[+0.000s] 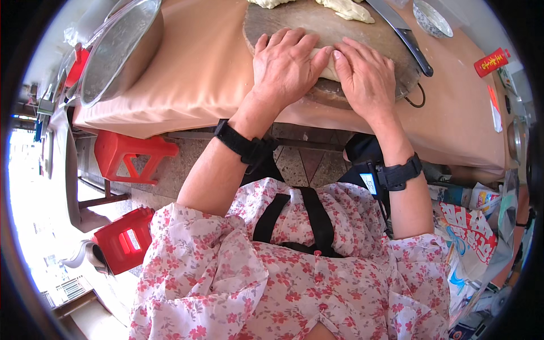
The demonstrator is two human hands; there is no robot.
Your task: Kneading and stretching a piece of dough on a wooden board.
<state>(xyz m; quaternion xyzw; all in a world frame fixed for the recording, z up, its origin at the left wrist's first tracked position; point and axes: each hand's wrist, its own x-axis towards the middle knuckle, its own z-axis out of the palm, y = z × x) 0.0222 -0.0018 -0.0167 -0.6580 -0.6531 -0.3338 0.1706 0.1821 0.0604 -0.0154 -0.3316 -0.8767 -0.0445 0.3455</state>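
Note:
A pale roll of dough [328, 72] lies across the near part of a round wooden board [300, 21], mostly hidden under my hands. My left hand [288, 63] rests on its left part, fingers stretched out and slightly spread. On the right part lies my right hand [367, 73], palm down with the fingers extended over the dough. Both thumbs point inward, with a short stretch of dough showing between them. Farther back on the board are more dough pieces [347, 9]. A black-handled knife [405, 35] rests along the board's right side.
A large metal basin [122, 56] stands at the table's left. At the right are a patterned bowl [432, 20] and a red cylinder-shaped container [492, 62] on the tan tablecloth [198, 73]. A red stool [133, 156] stands below the table's left side.

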